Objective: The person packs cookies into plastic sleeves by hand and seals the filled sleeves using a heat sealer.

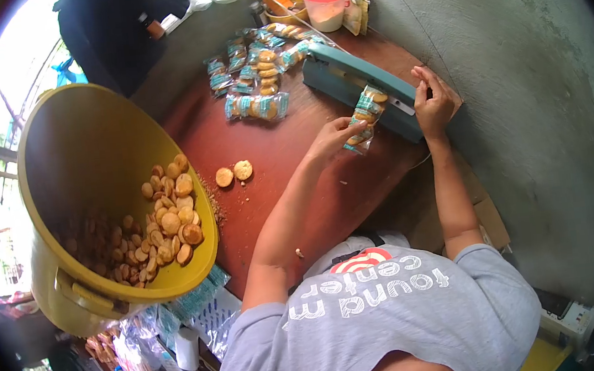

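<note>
Cookies (170,223) in tub (87,155) at left, two cookies (242,170) on table (293,150) beside it, packets (257,107) behind, device (360,65) at right

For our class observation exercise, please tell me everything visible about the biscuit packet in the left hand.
The biscuit packet is clear, plastic-looking film with teal print around a row of round golden-brown biscuits. It slants, upper end to the right, gripped near its lower part by the left hand, before the teal heat sealer; whether they touch is unclear.

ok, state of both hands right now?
Left hand: closed, holding a cookie pack.
Right hand: partly open, fingers bent, nothing seen in it, at the end of the blue device; contact can't be told.
</note>
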Demonstrator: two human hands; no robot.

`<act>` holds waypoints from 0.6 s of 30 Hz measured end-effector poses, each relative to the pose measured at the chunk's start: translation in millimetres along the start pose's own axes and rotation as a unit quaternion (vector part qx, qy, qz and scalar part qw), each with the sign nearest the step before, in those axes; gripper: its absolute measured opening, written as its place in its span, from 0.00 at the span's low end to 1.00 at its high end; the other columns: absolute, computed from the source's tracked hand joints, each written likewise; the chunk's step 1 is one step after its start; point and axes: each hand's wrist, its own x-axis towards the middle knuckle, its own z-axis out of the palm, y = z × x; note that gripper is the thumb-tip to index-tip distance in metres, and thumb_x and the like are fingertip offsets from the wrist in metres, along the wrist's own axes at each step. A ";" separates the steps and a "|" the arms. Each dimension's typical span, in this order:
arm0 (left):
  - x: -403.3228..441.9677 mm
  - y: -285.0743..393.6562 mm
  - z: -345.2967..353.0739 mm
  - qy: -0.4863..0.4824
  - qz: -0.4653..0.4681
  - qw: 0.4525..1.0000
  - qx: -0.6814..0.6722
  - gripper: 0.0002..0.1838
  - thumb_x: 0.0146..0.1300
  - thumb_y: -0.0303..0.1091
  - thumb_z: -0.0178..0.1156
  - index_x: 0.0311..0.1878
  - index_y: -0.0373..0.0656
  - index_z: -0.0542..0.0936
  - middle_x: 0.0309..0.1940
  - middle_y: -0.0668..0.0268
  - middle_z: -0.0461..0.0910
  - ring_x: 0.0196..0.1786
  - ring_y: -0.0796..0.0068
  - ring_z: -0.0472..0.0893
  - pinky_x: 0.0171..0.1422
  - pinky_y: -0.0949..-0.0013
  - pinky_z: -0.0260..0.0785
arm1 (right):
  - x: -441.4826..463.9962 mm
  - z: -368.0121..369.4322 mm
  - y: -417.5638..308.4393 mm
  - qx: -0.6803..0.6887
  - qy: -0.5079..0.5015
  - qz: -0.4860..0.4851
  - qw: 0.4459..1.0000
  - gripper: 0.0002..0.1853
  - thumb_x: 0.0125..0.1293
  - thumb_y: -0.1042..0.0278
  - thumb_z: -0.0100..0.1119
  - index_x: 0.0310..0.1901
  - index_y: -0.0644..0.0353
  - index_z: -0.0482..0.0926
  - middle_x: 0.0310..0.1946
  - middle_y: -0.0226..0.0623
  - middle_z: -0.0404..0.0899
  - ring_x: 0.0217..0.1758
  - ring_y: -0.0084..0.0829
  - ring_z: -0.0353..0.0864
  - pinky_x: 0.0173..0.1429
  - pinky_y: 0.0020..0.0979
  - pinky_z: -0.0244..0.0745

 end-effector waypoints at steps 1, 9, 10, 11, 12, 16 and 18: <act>1.5 -5.1 0.4 0.000 0.023 1.000 -0.006 0.25 0.56 0.49 0.62 0.49 0.40 0.73 0.38 0.65 0.78 0.37 0.77 0.78 0.38 0.74 0.73 | 1.9 -3.2 -6.8 0.005 -0.003 -0.003 1.000 0.13 0.55 0.79 0.51 0.40 0.55 0.79 0.34 0.31 0.82 0.42 0.28 0.80 0.48 0.29 0.70; -60.7 -22.7 -29.2 0.039 0.177 0.982 -0.061 0.23 0.55 0.38 0.64 0.52 0.39 0.71 0.41 0.67 0.76 0.42 0.79 0.76 0.47 0.73 0.70 | -0.4 1.9 -117.6 0.076 -0.158 -0.110 0.978 0.23 0.55 0.64 0.62 0.54 0.51 0.71 0.50 0.40 0.72 0.53 0.37 0.72 0.60 0.38 0.59; -76.8 -29.1 -34.3 0.062 0.177 0.980 -0.072 0.23 0.55 0.38 0.64 0.52 0.39 0.71 0.41 0.67 0.76 0.42 0.79 0.76 0.47 0.73 0.70 | -15.8 15.9 -120.0 0.181 -0.265 -0.001 0.947 0.27 0.53 0.65 0.64 0.56 0.52 0.68 0.52 0.43 0.69 0.54 0.37 0.71 0.59 0.37 0.62; -93.0 -36.2 -40.3 0.077 0.180 0.978 -0.064 0.23 0.55 0.38 0.64 0.52 0.39 0.71 0.41 0.67 0.76 0.43 0.79 0.76 0.48 0.73 0.69 | -33.6 32.1 -123.0 0.274 -0.368 0.106 0.882 0.31 0.52 0.65 0.66 0.58 0.54 0.66 0.53 0.45 0.66 0.56 0.38 0.69 0.57 0.36 0.65; -109.0 -43.5 -47.1 0.094 0.185 0.977 -0.055 0.23 0.56 0.37 0.63 0.52 0.38 0.71 0.41 0.67 0.76 0.44 0.78 0.76 0.50 0.73 0.69 | -46.0 46.0 -127.2 0.287 -0.388 0.094 0.871 0.31 0.52 0.65 0.66 0.58 0.54 0.66 0.53 0.45 0.66 0.56 0.38 0.69 0.57 0.36 0.65; -182.4 -92.3 -61.1 0.187 0.185 0.963 -0.062 0.23 0.54 0.36 0.65 0.51 0.38 0.72 0.42 0.66 0.76 0.43 0.78 0.76 0.48 0.74 0.69 | -54.9 73.0 -162.1 0.441 -0.562 0.107 0.692 0.31 0.49 0.74 0.66 0.57 0.56 0.67 0.53 0.40 0.65 0.58 0.32 0.66 0.57 0.30 0.68; -236.0 -99.6 -59.5 0.251 0.141 0.957 0.032 0.20 0.56 0.32 0.62 0.51 0.39 0.71 0.45 0.64 0.75 0.47 0.78 0.75 0.53 0.74 0.67 | -25.0 85.3 -172.6 0.520 -0.491 -0.013 0.699 0.31 0.47 0.75 0.66 0.56 0.55 0.68 0.54 0.39 0.64 0.59 0.32 0.66 0.57 0.30 0.68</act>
